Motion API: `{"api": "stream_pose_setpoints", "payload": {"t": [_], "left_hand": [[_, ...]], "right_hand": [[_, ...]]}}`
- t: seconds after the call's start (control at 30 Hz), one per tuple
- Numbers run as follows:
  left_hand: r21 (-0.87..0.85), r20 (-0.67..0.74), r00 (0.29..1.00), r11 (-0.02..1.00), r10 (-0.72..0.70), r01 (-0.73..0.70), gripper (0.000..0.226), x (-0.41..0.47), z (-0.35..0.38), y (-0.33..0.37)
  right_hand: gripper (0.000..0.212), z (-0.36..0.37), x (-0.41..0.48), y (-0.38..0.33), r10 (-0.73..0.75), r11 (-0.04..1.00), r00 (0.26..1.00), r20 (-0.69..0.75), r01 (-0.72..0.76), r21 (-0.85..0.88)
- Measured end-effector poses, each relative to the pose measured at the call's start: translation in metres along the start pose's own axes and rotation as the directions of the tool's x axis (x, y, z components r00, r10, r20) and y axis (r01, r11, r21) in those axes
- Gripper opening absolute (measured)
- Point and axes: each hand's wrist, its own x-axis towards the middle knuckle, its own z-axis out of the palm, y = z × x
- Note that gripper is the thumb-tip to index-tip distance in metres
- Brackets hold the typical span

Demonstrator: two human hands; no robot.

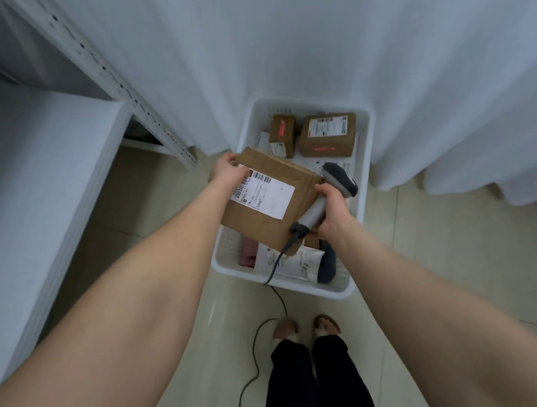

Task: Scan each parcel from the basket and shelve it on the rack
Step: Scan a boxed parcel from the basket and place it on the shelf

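While my left hand (229, 168) grips the far corner of a brown parcel (270, 200) above the basket (364, 164), my right hand (332, 205) curls round the scanner (325, 199) at the parcel's right edge.

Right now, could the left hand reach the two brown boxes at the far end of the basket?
Probably not: the left hand grips the large parcel, so it is busy, though nothing covers the brown boxes themselves.

Left hand (229, 168) gripping parcel (270, 215), right hand (332, 208) holding scanner (338, 180), above basket (361, 206)
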Motion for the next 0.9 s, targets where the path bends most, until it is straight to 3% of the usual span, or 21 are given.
{"api": "stream_pose_setpoints", "payload": {"t": [0.13,0.23,0.3,0.47,0.63,0.8,0.9], "left_hand": [[-0.001,0.085,0.993,0.997,0.077,-0.078,0.047,-0.056,-0.061,0.057],[0.006,0.116,0.99,0.997,0.074,-0.075,0.054,-0.099,-0.105,0.095],[0.0,0.138,0.986,0.996,0.088,-0.089,0.047,-0.124,-0.131,0.117],[-0.095,0.237,0.96,0.987,0.147,-0.128,0.055,-0.189,-0.186,0.154],[-0.039,0.317,0.937,0.989,0.147,-0.142,0.066,-0.259,-0.234,0.166],[0.011,0.254,0.943,0.975,0.214,-0.224,0.055,-0.322,-0.263,0.156],[-0.051,0.252,0.932,0.965,0.262,-0.258,0.074,-0.359,-0.273,0.147]], "right_hand": [[0.037,0.012,-0.084,-0.028,-0.03,0.999,0.999,0.028,0.03,0.028],[0.023,0.016,-0.149,-0.047,-0.078,0.997,0.997,0.027,0.077,0.031],[0.017,0.02,-0.186,-0.058,-0.097,0.994,0.995,0.031,0.096,0.044],[0.024,0.019,-0.26,-0.065,-0.082,0.993,0.994,0.069,0.075,0.092],[0.032,0.009,-0.325,-0.057,-0.131,0.986,0.983,0.13,0.115,0.124],[0.042,-0.015,-0.384,-0.04,-0.2,0.97,0.963,0.181,0.168,0.176],[0.041,-0.032,-0.413,-0.027,-0.216,0.964,0.953,0.214,0.173,0.202]]}}
